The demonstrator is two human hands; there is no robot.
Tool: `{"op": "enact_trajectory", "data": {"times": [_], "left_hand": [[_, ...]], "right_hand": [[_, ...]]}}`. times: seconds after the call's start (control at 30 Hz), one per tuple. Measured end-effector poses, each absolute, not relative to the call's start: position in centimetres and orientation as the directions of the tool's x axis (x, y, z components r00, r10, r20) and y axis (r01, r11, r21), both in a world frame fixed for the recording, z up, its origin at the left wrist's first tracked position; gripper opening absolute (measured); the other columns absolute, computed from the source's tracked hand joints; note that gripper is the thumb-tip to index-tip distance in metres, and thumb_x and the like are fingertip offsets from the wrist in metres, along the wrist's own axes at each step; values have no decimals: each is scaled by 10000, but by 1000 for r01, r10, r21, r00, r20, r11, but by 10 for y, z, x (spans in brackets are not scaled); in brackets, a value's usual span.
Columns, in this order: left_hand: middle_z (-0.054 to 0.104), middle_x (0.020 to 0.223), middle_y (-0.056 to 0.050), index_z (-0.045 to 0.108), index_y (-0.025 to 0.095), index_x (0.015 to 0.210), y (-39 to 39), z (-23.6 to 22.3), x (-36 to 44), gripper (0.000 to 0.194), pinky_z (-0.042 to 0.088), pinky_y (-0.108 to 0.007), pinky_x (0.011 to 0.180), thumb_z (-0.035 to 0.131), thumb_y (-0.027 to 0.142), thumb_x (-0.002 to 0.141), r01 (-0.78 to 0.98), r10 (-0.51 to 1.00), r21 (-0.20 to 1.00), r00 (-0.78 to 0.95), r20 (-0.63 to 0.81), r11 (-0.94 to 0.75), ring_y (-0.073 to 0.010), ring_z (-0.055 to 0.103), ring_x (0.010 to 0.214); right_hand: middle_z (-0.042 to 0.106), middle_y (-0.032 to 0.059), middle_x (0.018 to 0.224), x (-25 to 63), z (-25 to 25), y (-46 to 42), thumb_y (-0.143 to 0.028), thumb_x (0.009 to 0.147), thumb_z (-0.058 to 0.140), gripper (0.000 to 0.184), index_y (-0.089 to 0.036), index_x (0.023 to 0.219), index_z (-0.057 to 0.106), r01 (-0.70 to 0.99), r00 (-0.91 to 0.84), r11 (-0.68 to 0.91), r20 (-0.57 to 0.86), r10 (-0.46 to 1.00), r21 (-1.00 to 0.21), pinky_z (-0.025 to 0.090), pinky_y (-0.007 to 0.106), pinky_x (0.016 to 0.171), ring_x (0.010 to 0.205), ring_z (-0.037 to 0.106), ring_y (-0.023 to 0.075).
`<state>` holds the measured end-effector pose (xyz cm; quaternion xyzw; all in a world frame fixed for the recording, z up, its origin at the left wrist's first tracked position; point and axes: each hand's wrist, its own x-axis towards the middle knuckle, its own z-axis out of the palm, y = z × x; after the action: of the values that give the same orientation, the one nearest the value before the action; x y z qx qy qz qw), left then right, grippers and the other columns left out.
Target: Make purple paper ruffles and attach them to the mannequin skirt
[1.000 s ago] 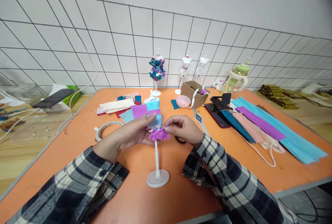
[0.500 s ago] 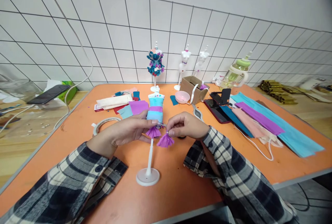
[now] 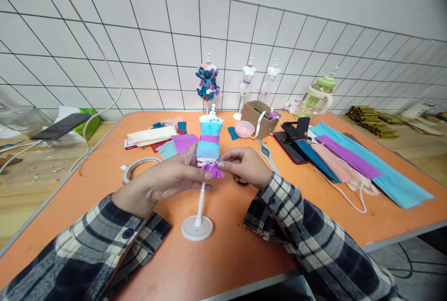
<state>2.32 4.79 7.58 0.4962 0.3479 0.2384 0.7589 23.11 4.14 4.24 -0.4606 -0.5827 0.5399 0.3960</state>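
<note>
A miniature dress form (image 3: 209,148) stands on a white pole with a round base, its torso wrapped in light blue and purple crepe paper bands. My left hand (image 3: 174,173) grips it low on its left side, thumb across the front under the hem. At the bottom edge hangs a gathered purple crepe paper ruffle (image 3: 213,170). My right hand (image 3: 247,167) pinches the ruffle's right side with thumb and forefinger, against the form's lower right edge. Fingers partly cover where paper and form meet.
Behind stands a flower-covered dress form (image 3: 207,83), with two white forms (image 3: 247,82) farther right. A cardboard box (image 3: 261,117), pink bowl (image 3: 244,129) and scissors (image 3: 268,154) lie right of centre. Tape roll (image 3: 141,163) sits left; crepe paper strips (image 3: 370,166) spread right.
Half a second ago my right hand held a purple gathered piece below and apart from the hem. Now it has risen and holds the piece against the hem. The form has shifted slightly left since the first frame.
</note>
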Motion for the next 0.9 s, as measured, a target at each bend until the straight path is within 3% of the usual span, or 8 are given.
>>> {"op": "enact_trajectory", "data": {"times": [0.17,0.63,0.73,0.83,0.9], "left_hand": [[667,942,13,506,239,1009,44,79,27,491,536,-366,854,840,100,676,-65,739,923,621,-259,378,-213,693,963],[659,932,17,527,239,1017,43,80,31,444,545,-357,812,820,118,706,-57,777,932,571,-264,359,-196,689,889],[669,954,7,543,237,1022,43,81,31,445,558,-344,797,822,119,696,-60,781,930,564,-267,362,-188,684,891],[658,918,20,538,238,979,43,82,31,436,560,-325,778,826,112,676,-47,786,931,552,-277,361,-176,678,875],[654,906,22,527,239,953,42,83,31,424,559,-326,776,827,126,676,-40,781,933,561,-274,357,-179,679,871]], "right_hand": [[575,-40,530,226,42,39,-493,563,895,436,-151,754,704,41,-268,-38,-48,962,-998,407,211,409,441,483,85],[558,-45,550,220,35,38,-457,638,843,371,-154,770,674,-45,-232,-33,-22,973,-998,512,219,444,500,522,93],[568,-31,576,220,36,38,-437,664,823,334,-158,765,671,-31,-223,-5,2,975,-999,465,191,394,517,521,99],[507,-59,510,219,37,37,-441,687,807,325,-162,739,650,9,-215,16,13,977,-1000,332,166,311,416,418,68],[487,-71,488,219,37,37,-464,680,811,355,-168,706,617,6,-224,7,6,975,-1000,301,166,298,382,386,58]]}}
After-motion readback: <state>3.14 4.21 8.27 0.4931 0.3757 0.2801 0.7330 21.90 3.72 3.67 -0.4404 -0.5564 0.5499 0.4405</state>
